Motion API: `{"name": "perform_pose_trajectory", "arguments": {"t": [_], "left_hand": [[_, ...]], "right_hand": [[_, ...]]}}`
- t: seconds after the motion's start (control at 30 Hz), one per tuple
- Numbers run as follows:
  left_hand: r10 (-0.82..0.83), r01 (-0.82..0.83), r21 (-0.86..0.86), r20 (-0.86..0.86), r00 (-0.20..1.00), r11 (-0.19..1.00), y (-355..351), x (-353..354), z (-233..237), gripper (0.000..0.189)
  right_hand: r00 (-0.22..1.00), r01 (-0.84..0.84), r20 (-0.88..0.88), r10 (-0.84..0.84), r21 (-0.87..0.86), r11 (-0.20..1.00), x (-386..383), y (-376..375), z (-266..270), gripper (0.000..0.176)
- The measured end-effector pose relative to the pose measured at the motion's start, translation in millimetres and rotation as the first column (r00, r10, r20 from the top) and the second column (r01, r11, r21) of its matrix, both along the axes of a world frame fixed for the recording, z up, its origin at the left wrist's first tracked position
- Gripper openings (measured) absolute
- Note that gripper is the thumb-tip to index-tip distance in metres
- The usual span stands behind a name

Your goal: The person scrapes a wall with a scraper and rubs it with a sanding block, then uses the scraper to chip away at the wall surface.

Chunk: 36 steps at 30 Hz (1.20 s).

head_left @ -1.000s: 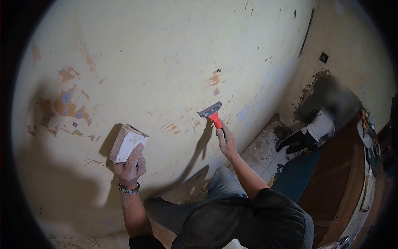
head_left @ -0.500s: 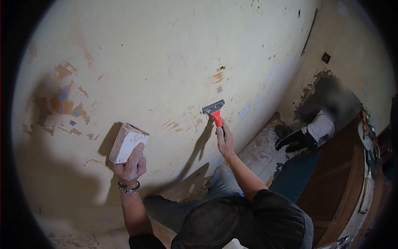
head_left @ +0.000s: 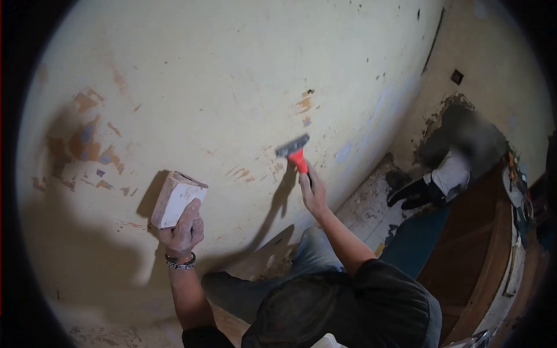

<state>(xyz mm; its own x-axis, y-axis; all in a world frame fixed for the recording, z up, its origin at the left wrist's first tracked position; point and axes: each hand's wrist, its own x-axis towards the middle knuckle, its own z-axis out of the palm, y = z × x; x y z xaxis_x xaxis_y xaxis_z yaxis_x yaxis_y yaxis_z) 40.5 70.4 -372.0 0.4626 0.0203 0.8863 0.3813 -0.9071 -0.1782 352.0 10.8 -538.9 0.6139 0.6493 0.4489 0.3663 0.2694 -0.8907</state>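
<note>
My left hand, dusty and with a bracelet at the wrist, is wrapped round a white box-like container. Brownish smears cover its edges, and its top shows a dark hollow. My right hand grips the red handle of a putty knife. The knife's wide dark blade lies close against the pale wall, below a scraped orange spot. Short orange scratches mark the wall just left of the blade.
A larger patch of chipped paint shows on the left of the wall. Over on the right, another person crouches by a dark rough patch in the corner. A brown wooden panel stands at the lower right, near tiled floor.
The putty knife has shifted slightly left and up along the wall, its blade tilting a little more. My left hand and the container stay nearly where they were.
</note>
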Motion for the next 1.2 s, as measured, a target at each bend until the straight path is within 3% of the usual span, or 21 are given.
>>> {"name": "perform_pose_trajectory", "arguments": {"t": [0.07, 0.1, 0.17, 0.3, 0.37, 0.53, 0.6, 0.7, 0.8, 0.93, 1.0, 1.13, 1.2], "left_hand": [[0.026, -0.026, 0.014, -0.009, 1.000, 1.000, -0.8, -1.0, 0.0, 0.028], [0.038, -0.037, 0.026, -0.033, 0.999, 0.999, -0.7, -1.0, 0.5, 0.029], [0.034, -0.032, 0.042, -0.034, 0.999, 0.999, -1.0, -0.3, 2.8, 0.030], [0.020, -0.021, -0.026, -0.026, 0.999, 0.999, -0.1, -2.7, -4.1, 0.021], [0.008, -0.009, -0.047, -0.018, 1.000, 0.999, -2.0, -2.4, -3.4, 0.027], [-0.021, 0.021, 0.007, -0.014, 1.000, 1.000, -0.3, 1.1, 2.7, 0.033], [-0.030, 0.030, -0.036, -0.009, 1.000, 0.999, -1.9, 0.3, 1.7, 0.033], [0.010, -0.010, 0.033, -0.022, 1.000, 0.999, -1.7, 0.0, 2.6, 0.032], [0.020, -0.020, 0.019, 0.002, 1.000, 1.000, -2.0, 0.6, 1.0, 0.029], [0.027, -0.027, 0.022, 0.007, 1.000, 0.999, -2.3, 1.4, 1.5, 0.029], [0.038, -0.039, 0.052, 0.016, 0.999, 0.998, -2.6, 1.9, 1.7, 0.029], [0.043, -0.042, 0.055, -0.012, 0.999, 0.998, -2.0, -0.6, 0.8, 0.030], [0.064, -0.064, -0.002, -0.061, 0.996, 0.998, -1.2, -4.7, -5.2, 0.026]], "right_hand": [[0.940, 0.009, 0.342, -0.009, 0.001, 1.000, 8.0, -15.0, -22.0, 0.043], [0.940, 0.009, 0.342, -0.009, 0.002, 1.000, 13.1, -22.9, -19.0, 0.043], [0.879, -0.061, 0.424, 0.218, -0.353, 0.934, 17.9, -42.4, -6.6, 0.042], [0.904, -0.032, 0.410, 0.119, -0.214, 0.976, 24.2, -46.2, 6.0, 0.039], [0.975, 0.060, 0.218, -0.034, -0.113, 0.992, 18.4, -45.6, 16.8, 0.038], [0.977, 0.032, 0.214, 0.007, -0.176, 0.984, 24.2, -36.2, -16.1, 0.040], [1.000, 0.019, 0.019, -0.015, -0.249, 0.968, 20.7, -33.7, -29.9, 0.041], [0.999, 0.015, -0.037, -0.023, -0.195, 0.981, 17.7, -26.1, -40.2, 0.042], [0.999, 0.027, -0.015, -0.029, -0.135, 0.990, 16.0, -23.1, -42.6, 0.042], [0.999, 0.006, -0.040, -0.014, -0.187, 0.982, 19.5, -23.7, -46.3, 0.042], [0.998, 0.018, 0.058, -0.008, -0.181, 0.983, 19.8, -23.0, -44.6, 0.042], [0.998, 0.023, 0.066, -0.016, -0.102, 0.994, 14.9, -15.7, -46.9, 0.044], [0.998, -0.006, -0.062, -0.004, -0.154, 0.988, 10.0, -17.6, -46.3, 0.041]]}}
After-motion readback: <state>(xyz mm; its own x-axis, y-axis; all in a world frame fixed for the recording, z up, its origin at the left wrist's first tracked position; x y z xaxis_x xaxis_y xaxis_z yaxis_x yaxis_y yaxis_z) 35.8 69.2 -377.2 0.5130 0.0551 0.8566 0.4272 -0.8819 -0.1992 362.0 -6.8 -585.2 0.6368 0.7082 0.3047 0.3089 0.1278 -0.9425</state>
